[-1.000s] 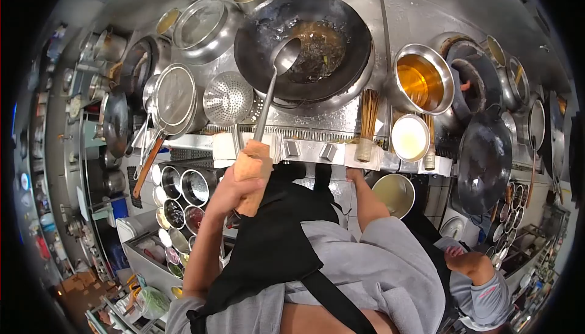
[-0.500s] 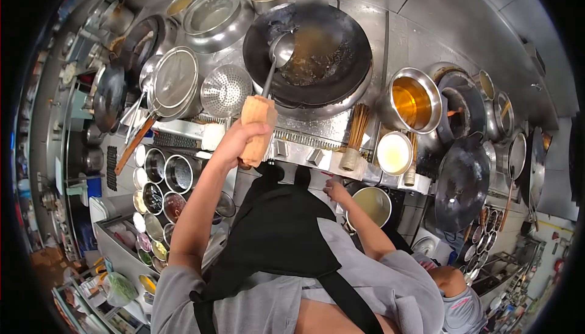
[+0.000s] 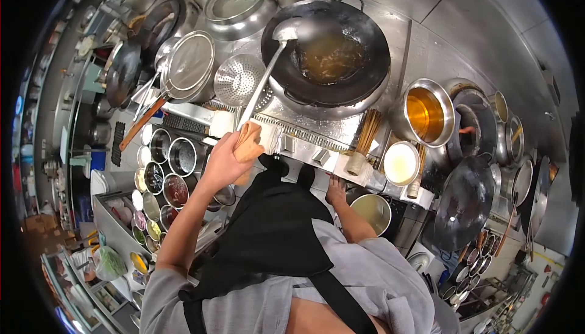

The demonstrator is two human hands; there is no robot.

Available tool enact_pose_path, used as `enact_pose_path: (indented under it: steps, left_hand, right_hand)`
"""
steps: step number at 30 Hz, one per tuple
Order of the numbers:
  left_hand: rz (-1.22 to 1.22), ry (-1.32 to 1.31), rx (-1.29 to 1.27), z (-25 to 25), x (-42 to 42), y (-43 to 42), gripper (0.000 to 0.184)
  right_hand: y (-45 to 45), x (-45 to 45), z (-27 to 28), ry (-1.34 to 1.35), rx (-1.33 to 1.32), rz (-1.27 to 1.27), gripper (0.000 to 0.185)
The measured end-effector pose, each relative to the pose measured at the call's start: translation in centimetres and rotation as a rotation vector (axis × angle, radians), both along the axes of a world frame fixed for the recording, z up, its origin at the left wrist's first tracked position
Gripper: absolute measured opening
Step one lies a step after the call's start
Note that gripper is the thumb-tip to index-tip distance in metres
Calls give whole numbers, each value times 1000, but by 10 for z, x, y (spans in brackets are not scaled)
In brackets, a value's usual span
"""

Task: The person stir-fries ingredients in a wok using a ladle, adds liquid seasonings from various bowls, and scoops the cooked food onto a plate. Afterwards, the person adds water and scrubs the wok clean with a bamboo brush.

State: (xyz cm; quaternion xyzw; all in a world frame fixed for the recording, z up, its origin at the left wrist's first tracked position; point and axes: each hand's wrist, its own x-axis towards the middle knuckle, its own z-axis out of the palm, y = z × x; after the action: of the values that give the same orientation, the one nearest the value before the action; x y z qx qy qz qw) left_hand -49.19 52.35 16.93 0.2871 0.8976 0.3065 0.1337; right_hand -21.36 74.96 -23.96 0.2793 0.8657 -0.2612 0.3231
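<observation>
My left hand (image 3: pixel 220 162) is closed around the handle of a ladle (image 3: pixel 263 84), with a folded orange-tan cloth (image 3: pixel 248 143) in the same grip. The ladle's bowl rests turned over against the left inner wall of a black wok (image 3: pixel 375 44). Brown, oily liquid (image 3: pixel 332 60) lies in the wok under a hazy patch. Low at the stove's front edge, my right hand (image 3: pixel 335 192) stretches its fingers up toward a small red part (image 3: pixel 329 175). Whether the fingertips touch it is too small to tell.
A perforated strainer (image 3: pixel 239 80) and wire sieves (image 3: pixel 190 63) sit left of the wok. To its right stand a pot of amber oil (image 3: pixel 425 114), a bamboo brush (image 3: pixel 364 142) and a white bowl (image 3: pixel 401 163). A deep pot (image 3: pixel 372 212) is beside my right arm; several ingredient tins (image 3: pixel 183 156) are at left.
The ladle's bowl has flipped over and its handle now slants lower left. My left hand has lowered and moved left relative to the wok. My right hand's fingers have straightened upward. The view has shifted.
</observation>
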Motion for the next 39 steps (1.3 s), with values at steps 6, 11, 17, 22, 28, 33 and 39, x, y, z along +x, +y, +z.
enact_pose_path:
  steps: [6, 11, 17, 22, 28, 33, 39]
  left_hand:
    - [140, -266, 126, -6, 21, -29, 48]
    - [300, -400, 314, -11, 8, -32, 56]
    - [448, -480, 488, -25, -55, -9, 52]
    - [489, -738, 777, -19, -68, 2, 44]
    - [442, -305, 167, -82, 4, -21, 44]
    - [461, -156, -136, -154, 64, -30, 48]
    - [444, 96, 2, -218, 83, -5, 56]
  right_hand:
    - [21, 0, -23, -86, -68, 52, 85]
    - [17, -5, -12, -99, -49, 69, 82]
    - [5, 34, 7, 46, -180, -117, 51]
    - [11, -12, 166, 519, -53, -481, 34]
    - [56, -85, 182, 596, 506, -581, 63]
    - [93, -71, 128, 539, 216, -774, 58]
    - [70, -100, 284, 910, -138, -675, 70]
